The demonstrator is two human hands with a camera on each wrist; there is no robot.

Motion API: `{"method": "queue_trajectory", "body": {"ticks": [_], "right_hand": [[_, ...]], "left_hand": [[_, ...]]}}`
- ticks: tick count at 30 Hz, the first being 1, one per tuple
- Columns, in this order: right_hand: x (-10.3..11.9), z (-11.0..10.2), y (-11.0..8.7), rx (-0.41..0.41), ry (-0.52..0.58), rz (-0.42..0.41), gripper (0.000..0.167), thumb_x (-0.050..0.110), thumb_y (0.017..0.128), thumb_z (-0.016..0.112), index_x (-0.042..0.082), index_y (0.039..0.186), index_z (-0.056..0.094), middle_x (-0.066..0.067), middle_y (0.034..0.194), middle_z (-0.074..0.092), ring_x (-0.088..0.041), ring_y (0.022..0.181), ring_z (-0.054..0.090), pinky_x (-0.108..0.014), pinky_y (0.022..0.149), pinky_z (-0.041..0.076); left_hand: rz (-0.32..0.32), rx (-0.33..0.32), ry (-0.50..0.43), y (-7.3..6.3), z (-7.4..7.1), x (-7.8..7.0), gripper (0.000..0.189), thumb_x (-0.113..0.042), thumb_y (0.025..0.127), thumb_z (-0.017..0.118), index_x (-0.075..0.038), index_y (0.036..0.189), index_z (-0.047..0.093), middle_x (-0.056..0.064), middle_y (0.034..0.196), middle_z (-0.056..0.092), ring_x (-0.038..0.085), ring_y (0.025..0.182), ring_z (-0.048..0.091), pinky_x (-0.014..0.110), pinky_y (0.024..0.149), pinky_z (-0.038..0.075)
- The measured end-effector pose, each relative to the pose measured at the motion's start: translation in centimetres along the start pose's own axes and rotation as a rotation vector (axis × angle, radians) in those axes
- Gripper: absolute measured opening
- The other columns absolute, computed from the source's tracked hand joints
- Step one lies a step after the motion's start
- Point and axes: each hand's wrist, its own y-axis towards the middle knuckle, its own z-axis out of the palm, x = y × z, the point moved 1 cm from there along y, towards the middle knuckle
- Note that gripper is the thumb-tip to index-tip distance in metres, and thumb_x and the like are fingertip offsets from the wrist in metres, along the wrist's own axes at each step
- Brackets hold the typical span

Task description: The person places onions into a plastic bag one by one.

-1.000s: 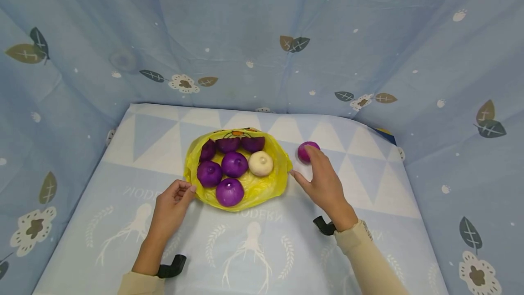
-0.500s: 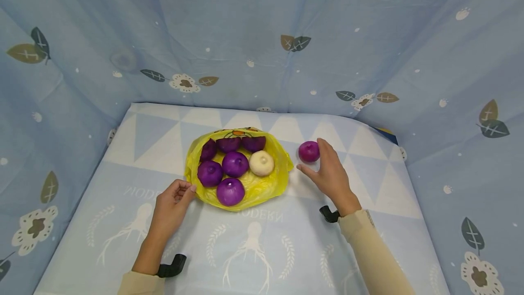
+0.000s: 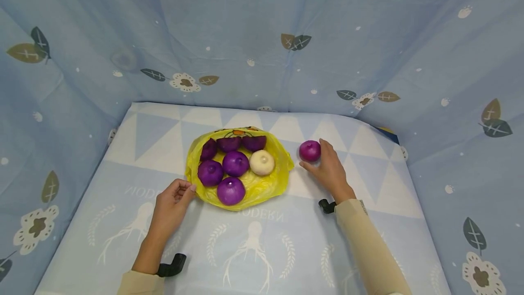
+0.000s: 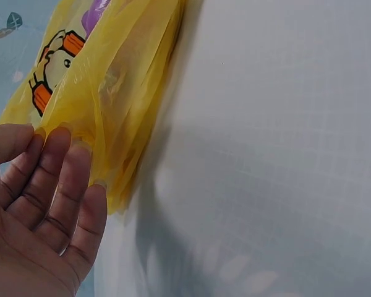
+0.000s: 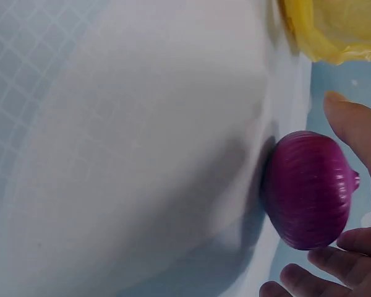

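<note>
My left hand point(image 3: 172, 206) pinches the near-left rim of a yellow plastic bag point(image 3: 262, 190), with thumb and fingertips on the thin film in the left wrist view. The bag is spread open like a bowl. Inside sit several purple onions point(image 3: 235, 164), one white onion point(image 3: 262, 163) and dark purple cut pieces point(image 3: 254, 143) along the back. A lone magenta-purple onion point(image 3: 309, 150) stands on the table to the bag's right. Around it, my right hand point(image 3: 329, 172) is spread, thumb on the near side and fingers on the right; the right wrist view shows its stem toward the palm.
A pale blue and white patterned cloth point(image 3: 254, 249) covers the table. Blue printed curtains point(image 3: 245, 26) enclose the back and both sides. Black wrist mounts point(image 3: 173, 265) stick out at both wrists. A dark blue and yellow item point(image 3: 386, 134) shows at the back right corner.
My right hand has moved rightward from between the bag and the lone onion to the onion's right side. The left hand stays at the bag's rim.
</note>
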Motion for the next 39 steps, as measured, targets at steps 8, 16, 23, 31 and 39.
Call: {"method": "queue_trajectory", "body": {"ticks": [8, 16, 23, 31, 39], "right_hand": [[-0.4, 0.9, 0.8, -0.006, 0.011, 0.027, 0.102, 0.044, 0.09, 0.082, -0.001, 0.162, 0.026, -0.026, 0.161, 0.035, -0.044, 0.143, 0.041, -0.062, 0.115, 0.036], [-0.3, 1.7, 0.6, -0.016, 0.021, 0.055, 0.088, 0.037, 0.094, 0.08, -0.002, 0.158, 0.034, -0.025, 0.155, 0.043, -0.043, 0.137, 0.047, -0.059, 0.113, 0.039], [-0.2, 1.7, 0.8, -0.076, 0.037, 0.057, 0.084, 0.035, 0.093, 0.08, -0.002, 0.154, 0.037, -0.026, 0.148, 0.047, -0.043, 0.131, 0.051, -0.058, 0.112, 0.042], [-0.4, 2.1, 1.0, -0.116, 0.095, 0.074, 0.079, 0.034, 0.092, 0.079, -0.003, 0.15, 0.041, -0.027, 0.141, 0.052, -0.042, 0.124, 0.055, -0.056, 0.111, 0.044], [-0.5, 2.2, 1.2, -0.139, 0.101, 0.086, 0.076, 0.035, 0.092, 0.078, -0.003, 0.148, 0.043, -0.025, 0.139, 0.054, -0.04, 0.122, 0.055, -0.054, 0.11, 0.045]], "left_hand": [[-0.002, 0.002, 0.012, 0.0, 0.0, -0.2, 0.027, -0.037, 0.106, 0.065, -0.011, 0.105, 0.066, 0.006, 0.091, 0.07, 0.019, 0.082, 0.061, 0.023, 0.067, 0.049], [-0.009, 0.002, 0.03, -0.3, -0.2, 0.0, 0.026, -0.036, 0.106, 0.065, -0.01, 0.105, 0.067, 0.006, 0.091, 0.07, 0.019, 0.083, 0.061, 0.023, 0.068, 0.049], [-0.003, -0.002, 0.014, 0.0, 0.0, 0.1, 0.026, -0.038, 0.105, 0.066, -0.012, 0.105, 0.067, 0.003, 0.091, 0.069, 0.019, 0.084, 0.061, 0.023, 0.068, 0.049], [-0.008, 0.0, 0.015, -0.1, 0.1, 0.2, 0.025, -0.036, 0.106, 0.065, -0.011, 0.105, 0.066, 0.004, 0.091, 0.07, 0.019, 0.083, 0.062, 0.023, 0.068, 0.049], [-0.003, 0.003, 0.007, 0.1, 0.2, 0.2, 0.024, -0.036, 0.106, 0.066, -0.011, 0.105, 0.066, 0.003, 0.09, 0.07, 0.019, 0.083, 0.062, 0.023, 0.066, 0.049]]}}
